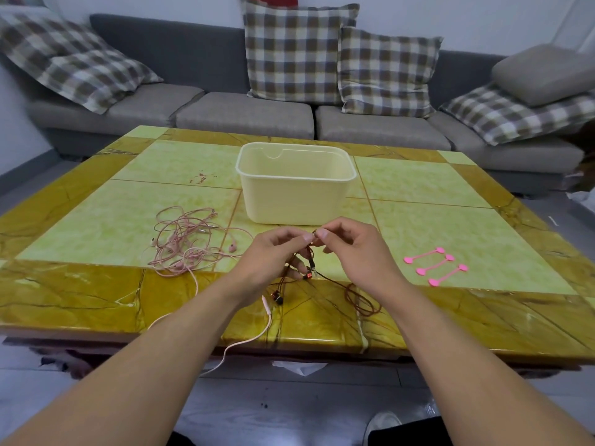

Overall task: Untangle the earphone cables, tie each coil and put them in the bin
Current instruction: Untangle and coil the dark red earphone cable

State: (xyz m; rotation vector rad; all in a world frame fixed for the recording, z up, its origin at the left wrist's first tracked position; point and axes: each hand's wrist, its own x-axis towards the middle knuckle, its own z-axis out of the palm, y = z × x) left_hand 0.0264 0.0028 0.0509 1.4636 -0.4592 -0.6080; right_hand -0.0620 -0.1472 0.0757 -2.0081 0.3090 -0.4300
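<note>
A person's left hand (273, 252) and right hand (351, 249) meet above the near middle of a yellow-and-green tiled table (96, 220), each pinching the same dark brown earphone cable (360, 300) between thumb and forefinger, the remaining fingers loosely curled. Below the hands the cable hangs in a small knot, its 2 copper-coloured earbuds (277, 299) dangling toward 6 o'clock, while a loose loop of it lies on the table at about 5 o'clock from the right hand.

At 9 o'clock from the hands, a tangle of pink earphone cables (186, 246) sprawls on the green tiles, with 1 strand running to 6 o'clock and off the table's near edge. The cream plastic bin (296, 201) stands at 12 o'clock, just beyond the fingertips, and nothing shows inside it from this angle. 3 pink silicone cable ties (434, 265) lie side by side at 3 o'clock, well apart from either cable.

The work appears to be at the untangling stage, with the brown set being picked free; no coil is tied and none is binned. The next move likely calls for drawing the knotted section apart without tugging the earbuds, then winding the cable into a coil before reaching to 3 o'clock for a tie.

A grey sofa (244, 114) with checked cushions (293, 53) fills the background.
</note>
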